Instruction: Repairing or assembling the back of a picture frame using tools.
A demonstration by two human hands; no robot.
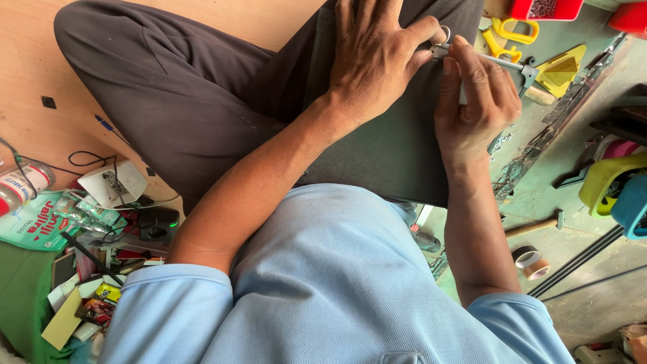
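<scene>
Green packet (pixel 40 226) beside white bottle (pixel 23 183)

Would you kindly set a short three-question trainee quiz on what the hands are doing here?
1. True or false: the left hand lies flat on the dark flat panel across the person's lap.
2. Which does the right hand hold against the panel: A, a slim metal tool; B, the wooden-handled hammer; C, the roll of brown tape?
3. Name the colour of the plastic tray beyond the panel.

Key: 1 true; 2 A; 3 red.
</scene>
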